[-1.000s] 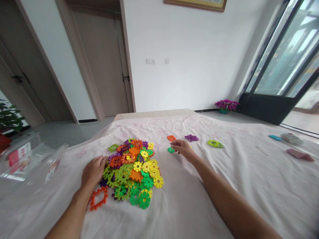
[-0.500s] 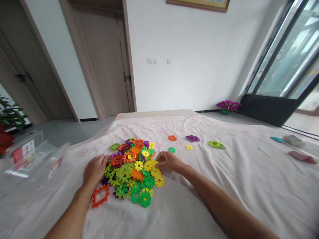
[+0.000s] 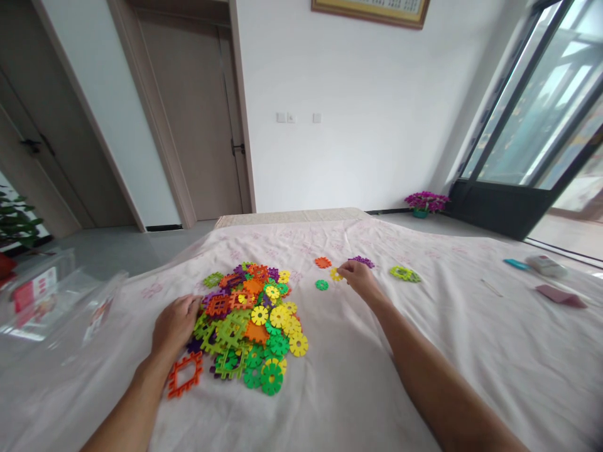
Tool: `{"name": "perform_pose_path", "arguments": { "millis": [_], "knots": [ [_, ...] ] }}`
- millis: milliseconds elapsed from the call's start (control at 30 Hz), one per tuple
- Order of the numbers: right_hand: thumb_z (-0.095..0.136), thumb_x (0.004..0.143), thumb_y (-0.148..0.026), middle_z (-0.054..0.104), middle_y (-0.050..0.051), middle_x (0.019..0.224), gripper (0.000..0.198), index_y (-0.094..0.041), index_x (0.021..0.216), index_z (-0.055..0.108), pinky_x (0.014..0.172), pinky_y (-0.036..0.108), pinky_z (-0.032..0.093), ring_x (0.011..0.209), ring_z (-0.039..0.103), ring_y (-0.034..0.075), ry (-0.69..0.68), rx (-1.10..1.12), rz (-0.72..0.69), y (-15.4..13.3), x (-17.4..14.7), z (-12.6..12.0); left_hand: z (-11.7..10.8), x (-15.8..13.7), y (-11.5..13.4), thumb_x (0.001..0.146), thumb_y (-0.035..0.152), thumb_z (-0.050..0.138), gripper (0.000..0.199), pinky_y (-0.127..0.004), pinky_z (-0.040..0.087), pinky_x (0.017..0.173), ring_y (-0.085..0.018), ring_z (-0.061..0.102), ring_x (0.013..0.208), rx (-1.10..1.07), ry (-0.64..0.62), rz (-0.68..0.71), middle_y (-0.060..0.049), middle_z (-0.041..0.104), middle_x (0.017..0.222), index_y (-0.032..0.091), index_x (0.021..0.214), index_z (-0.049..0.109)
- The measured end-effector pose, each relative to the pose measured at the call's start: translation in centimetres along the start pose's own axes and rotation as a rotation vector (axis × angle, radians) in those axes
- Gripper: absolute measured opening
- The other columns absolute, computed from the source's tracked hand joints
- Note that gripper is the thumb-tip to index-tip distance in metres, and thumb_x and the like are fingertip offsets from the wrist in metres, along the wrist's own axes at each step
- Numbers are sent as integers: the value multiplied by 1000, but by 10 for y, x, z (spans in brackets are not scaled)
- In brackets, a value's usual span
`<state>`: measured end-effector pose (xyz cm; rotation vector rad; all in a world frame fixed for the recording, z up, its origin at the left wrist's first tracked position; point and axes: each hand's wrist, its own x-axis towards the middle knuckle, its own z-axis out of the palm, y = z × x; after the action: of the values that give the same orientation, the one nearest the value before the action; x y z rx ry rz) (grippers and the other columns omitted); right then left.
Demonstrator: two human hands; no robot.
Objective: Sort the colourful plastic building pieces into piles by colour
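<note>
Pale bedsheet [image 3: 424, 351] fills mid-frame; right hand [image 3: 358, 277], back from pile [image 3: 249, 320], pinches yellow disc [image 3: 335, 274]; left hand [image 3: 175, 325] rests spread.

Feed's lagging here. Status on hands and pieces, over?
Left hand resting on multicoloured plastic piece pile. Right hand fingers at small yellow round piece. Nothing obstructing.

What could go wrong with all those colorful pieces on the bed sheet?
1. The left hand presses against the edge of the piled pieces; a nudge could likely scatter them across the sheet.
2. The right hand holds a small yellow piece right beside the loose orange piece and green piece; it might knock them out of place.
3. The sheet is wrinkled, so small pieces might slip into folds.
</note>
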<state>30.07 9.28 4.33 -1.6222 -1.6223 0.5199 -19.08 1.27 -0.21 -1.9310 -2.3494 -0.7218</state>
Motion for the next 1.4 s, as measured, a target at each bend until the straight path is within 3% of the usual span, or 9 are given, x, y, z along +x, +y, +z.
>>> {"name": "perform_pose_path", "arguments": {
  "millis": [200, 500, 633, 733, 933, 1033, 1167, 1400],
  "knots": [
    [58, 76, -37, 70, 4, 77, 22, -21, 80, 72, 61, 28, 37, 75, 62, 20, 89, -277, 99, 31, 9, -17, 3, 2, -4, 98, 44, 29, 47, -31, 43, 95, -23, 60, 116, 6, 1, 0, -7, 67, 127, 23, 112, 69],
    [58, 80, -38, 71, 8, 95, 23, -23, 89, 73, 63, 30, 36, 87, 62, 25, 101, -495, 158, 37, 3, -17, 1, 1, -1, 97, 43, 31, 46, -30, 44, 91, -23, 62, 112, 15, 14, 2, -6, 69, 123, 24, 110, 70],
    [57, 82, -33, 71, 8, 94, 19, -22, 86, 72, 65, 29, 36, 85, 62, 22, 91, -483, 63, 20, 0, -12, 1, 1, 0, 97, 42, 32, 45, -29, 44, 89, -23, 62, 111, 17, 15, -5, -7, 69, 123, 23, 111, 70],
    [59, 83, -30, 72, 5, 88, 16, -21, 83, 72, 65, 27, 36, 79, 62, 18, 25, -356, -62, -7, -9, 5, 1, 1, -1, 97, 42, 32, 45, -29, 44, 90, -22, 62, 111, 13, 18, -1, -7, 69, 123, 23, 111, 70],
    [63, 82, -31, 71, 1, 86, 14, -21, 86, 73, 66, 23, 39, 75, 61, 14, -290, -87, -350, -72, -54, 56, 2, 0, -2, 98, 43, 29, 48, -29, 44, 93, -22, 61, 113, 17, 17, 13, -8, 68, 124, 21, 111, 70],
    [65, 84, -41, 70, 1, 91, 21, -23, 92, 74, 68, 24, 40, 77, 61, 14, -362, -80, -375, -89, -76, 73, 1, -1, 0, 98, 43, 29, 48, -29, 44, 93, -23, 61, 114, 15, 17, 6, -7, 68, 124, 21, 112, 70],
    [72, 78, -53, 68, 1, 98, 32, -27, 97, 73, 71, 25, 40, 83, 62, 16, -358, -167, -380, -92, -89, 84, 2, -1, 0, 98, 44, 29, 48, -30, 43, 95, -23, 61, 114, 23, 21, 6, -7, 68, 125, 22, 111, 70],
    [75, 75, -41, 68, -1, 91, 21, -22, 84, 70, 66, 23, 39, 75, 58, 13, -327, -25, -322, -87, -87, 93, 3, 1, -3, 98, 43, 31, 47, -30, 44, 91, -23, 61, 113, 13, 9, 1, -7, 68, 124, 22, 112, 70]
  ]
}}
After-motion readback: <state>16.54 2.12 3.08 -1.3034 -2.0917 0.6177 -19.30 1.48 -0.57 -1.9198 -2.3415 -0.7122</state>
